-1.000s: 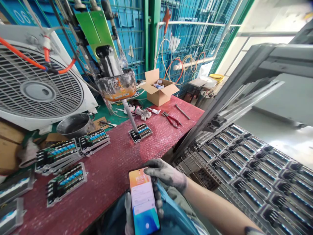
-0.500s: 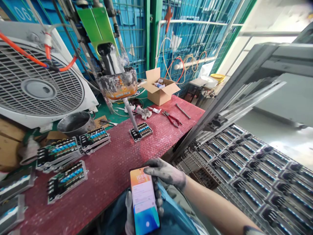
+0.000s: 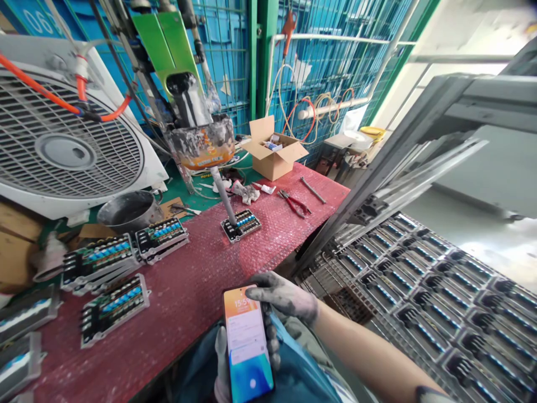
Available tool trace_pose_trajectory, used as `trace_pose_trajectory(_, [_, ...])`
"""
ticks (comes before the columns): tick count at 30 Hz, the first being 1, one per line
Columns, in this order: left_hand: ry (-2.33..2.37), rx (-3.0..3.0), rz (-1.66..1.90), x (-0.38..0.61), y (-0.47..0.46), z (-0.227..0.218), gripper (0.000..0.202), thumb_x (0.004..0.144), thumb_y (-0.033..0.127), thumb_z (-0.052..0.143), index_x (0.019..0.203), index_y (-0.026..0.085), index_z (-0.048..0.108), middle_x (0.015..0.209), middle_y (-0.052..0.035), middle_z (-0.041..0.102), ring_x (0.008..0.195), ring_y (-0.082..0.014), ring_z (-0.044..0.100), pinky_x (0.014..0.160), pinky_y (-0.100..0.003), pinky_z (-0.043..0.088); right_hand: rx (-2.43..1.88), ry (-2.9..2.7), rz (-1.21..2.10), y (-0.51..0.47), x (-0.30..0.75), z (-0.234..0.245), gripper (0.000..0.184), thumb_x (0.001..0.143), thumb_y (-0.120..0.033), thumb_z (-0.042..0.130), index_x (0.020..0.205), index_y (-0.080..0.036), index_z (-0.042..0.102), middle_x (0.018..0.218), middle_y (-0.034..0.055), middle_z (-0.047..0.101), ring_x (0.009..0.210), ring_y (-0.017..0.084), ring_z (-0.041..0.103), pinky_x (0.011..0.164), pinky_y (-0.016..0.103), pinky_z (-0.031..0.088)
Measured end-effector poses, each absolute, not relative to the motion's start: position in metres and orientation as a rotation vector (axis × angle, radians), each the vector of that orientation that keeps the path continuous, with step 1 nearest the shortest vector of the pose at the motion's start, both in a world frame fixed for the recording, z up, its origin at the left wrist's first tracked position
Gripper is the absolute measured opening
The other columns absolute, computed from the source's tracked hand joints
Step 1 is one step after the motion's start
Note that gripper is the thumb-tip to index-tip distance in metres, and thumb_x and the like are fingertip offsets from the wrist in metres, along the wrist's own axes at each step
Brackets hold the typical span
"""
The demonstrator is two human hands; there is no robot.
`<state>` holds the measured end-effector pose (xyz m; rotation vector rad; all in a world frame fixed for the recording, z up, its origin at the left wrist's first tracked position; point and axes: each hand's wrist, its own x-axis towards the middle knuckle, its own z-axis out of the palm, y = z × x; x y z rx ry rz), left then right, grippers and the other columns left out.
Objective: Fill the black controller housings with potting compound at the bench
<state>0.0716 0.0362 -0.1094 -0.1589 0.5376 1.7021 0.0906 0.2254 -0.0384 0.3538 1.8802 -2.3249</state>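
Observation:
A smartphone lies screen up in my left hand, just above my lap. The left thumb runs along one side and the fingertips curl round the other; the palm is hidden beneath. My right hand, in a grey-stained glove, closes on the phone's top right corner, thumb over the edge of the lit screen. Beyond the phone, a circuit module with blue parts sits on the red bench. A grey nozzle from the dispensing machine points down at it.
Several more modules stand at the left, near a metal pot and a large fan. Red pliers, a metal rod and a cardboard box occupy the far bench. At right, a rack carries rows of modules.

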Motion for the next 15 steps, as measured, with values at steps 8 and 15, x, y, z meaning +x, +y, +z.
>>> trace_pose_trajectory(8, [0.542, -0.187, 1.715, 0.0728, 0.0387, -0.1029, 0.076, 0.06, 0.083, 0.067, 0.106, 0.023, 0.075, 0.096, -0.0062, 0.075, 0.083, -0.021, 0.068, 0.074, -0.03, 0.055, 0.377, 1.864, -2.347, 0.2257, 0.0926, -0.0382, 0.059, 0.068, -0.069, 0.075, 0.092, -0.015, 0.072, 0.078, 0.0012, 0.067, 0.066, 0.012, 0.055, 0.059, 0.023, 0.044])
trace_pose_trajectory(15, [0.515, -0.216, 1.588, 0.0699, 0.038, -0.1089, 0.09, 0.043, 0.09, 0.069, 0.099, 0.02, 0.076, 0.088, -0.0071, 0.07, 0.075, -0.0185, 0.063, 0.073, -0.028, 0.052, 0.211, 1.783, -2.472, 0.2264, 0.0924, -0.0372, 0.057, 0.071, -0.058, 0.079, 0.108, -0.017, 0.072, 0.103, 0.0056, 0.073, 0.098, 0.022, 0.065, 0.089, 0.034, 0.051])
